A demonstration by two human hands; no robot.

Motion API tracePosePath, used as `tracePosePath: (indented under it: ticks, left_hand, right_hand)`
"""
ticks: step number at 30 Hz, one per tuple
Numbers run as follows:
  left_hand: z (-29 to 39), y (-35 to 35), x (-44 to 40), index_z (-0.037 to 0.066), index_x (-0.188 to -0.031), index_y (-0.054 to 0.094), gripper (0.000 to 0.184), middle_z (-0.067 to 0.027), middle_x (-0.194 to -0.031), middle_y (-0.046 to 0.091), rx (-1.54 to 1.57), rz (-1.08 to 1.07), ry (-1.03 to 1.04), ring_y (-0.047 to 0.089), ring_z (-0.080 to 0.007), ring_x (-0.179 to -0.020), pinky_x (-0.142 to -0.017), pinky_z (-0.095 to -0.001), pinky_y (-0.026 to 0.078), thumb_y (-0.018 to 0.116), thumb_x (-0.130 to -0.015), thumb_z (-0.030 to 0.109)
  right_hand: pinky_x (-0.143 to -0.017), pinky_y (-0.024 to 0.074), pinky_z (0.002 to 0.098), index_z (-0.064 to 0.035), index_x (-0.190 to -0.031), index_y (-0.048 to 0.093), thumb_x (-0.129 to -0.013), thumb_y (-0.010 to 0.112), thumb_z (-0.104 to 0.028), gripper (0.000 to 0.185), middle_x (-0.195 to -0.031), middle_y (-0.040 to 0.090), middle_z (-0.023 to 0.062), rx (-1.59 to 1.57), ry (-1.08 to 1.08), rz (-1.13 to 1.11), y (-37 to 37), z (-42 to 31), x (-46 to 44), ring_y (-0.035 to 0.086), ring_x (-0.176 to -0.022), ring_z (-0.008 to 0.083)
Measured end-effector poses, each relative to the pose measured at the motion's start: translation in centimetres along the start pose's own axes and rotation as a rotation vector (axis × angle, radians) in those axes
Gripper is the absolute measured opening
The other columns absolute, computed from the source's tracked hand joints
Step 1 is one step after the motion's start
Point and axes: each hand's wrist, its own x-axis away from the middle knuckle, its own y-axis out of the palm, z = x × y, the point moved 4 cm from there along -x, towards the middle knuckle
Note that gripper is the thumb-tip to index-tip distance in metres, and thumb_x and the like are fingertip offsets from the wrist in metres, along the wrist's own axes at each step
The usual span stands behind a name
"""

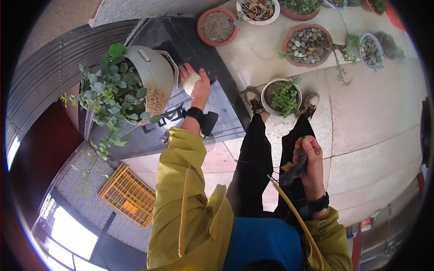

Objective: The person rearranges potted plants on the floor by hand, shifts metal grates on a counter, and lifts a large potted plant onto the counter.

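My left hand is stretched out palm up beside the large pale pot, its fingers apart near the pot's rim. A white pad or wrap lies on its palm; whether it is fastened there I cannot tell. The pot holds a leafy plant and stands on a dark slab. Over my right leg, my right hand is closed on a dark grey, fuzzy clump with a brown patch. Between my feet is a white pot with a green plant.
Along the top stand a terracotta pot of soil, a white pot of dry leaves, a bowl of pebbles and a smaller pebble pot. A yellow crate sits at the lower left.
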Motion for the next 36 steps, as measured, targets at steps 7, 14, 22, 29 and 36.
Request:
tracePosePath:
  ticks: [7,14,22,29,36]
  left_hand:
    - [0.8,0.8,-1.0,-0.006,-0.143,0.031,0.072,-0.0323,-0.147,0.031,0.011,0.082,-0.091,0.033,-0.0445,-0.135,-0.113,-0.0451,0.026,0.042,-0.096,0.047]
    - [5.2,-0.8,0.0,-0.003,-0.125,0.049,0.053,-0.0230,-0.134,0.048,-0.220,-0.117,-0.029,0.046,-0.0407,-0.122,-0.106,-0.0477,0.035,0.057,-0.081,0.026]
    - [9.8,-5.3,-13.6,0.009,-0.095,0.067,0.027,-0.0113,-0.102,0.061,-0.979,-0.501,0.315,0.056,-0.0302,-0.104,-0.090,-0.0415,0.043,0.062,-0.073,0.024]
    - [1.5,-5.2,-26.3,0.006,-0.122,0.064,0.044,-0.0214,-0.131,0.057,-0.957,-0.863,-0.161,0.052,-0.0371,-0.125,-0.105,-0.0450,0.040,0.044,-0.087,0.024]
    - [-0.4,-3.9,-27.3,0.009,-0.127,0.061,0.043,-0.0145,-0.139,0.053,-1.051,-1.066,-0.104,0.048,-0.0378,-0.129,-0.105,-0.0459,0.040,0.043,-0.091,0.024]
  right_hand:
    - [-0.048,0.0415,0.0208,-0.0059,-0.090,0.061,-0.094,0.064,-0.021,0.016,-0.077,0.061,0.0034,-0.065,0.104,-0.084,-2.6,-1.2,-6.0,0.053,-0.055,0.0077]
    - [-0.050,0.0428,0.0210,-0.0047,-0.090,0.060,-0.095,0.062,-0.019,0.015,-0.080,0.060,0.0044,-0.134,0.108,-0.110,-4.9,-6.4,-8.7,0.054,-0.058,0.0087]
    - [-0.051,0.0435,0.0217,-0.0050,-0.090,0.059,-0.094,0.063,-0.019,0.015,-0.080,0.061,0.0052,-0.185,0.184,-0.153,-4.4,-9.0,-11.1,0.055,-0.059,0.0088]
    - [-0.053,0.0435,0.0213,-0.0068,-0.092,0.056,-0.095,0.063,-0.021,0.016,-0.080,0.060,0.0048,-0.278,0.131,-0.053,-3.5,-7.4,-14.4,0.054,-0.060,0.0084]
    - [-0.053,0.0438,0.0217,-0.0077,-0.092,0.056,-0.094,0.063,-0.021,0.015,-0.080,0.060,0.0050,-0.332,0.181,-0.014,-1.9,-4.1,-16.3,0.055,-0.063,0.0095]
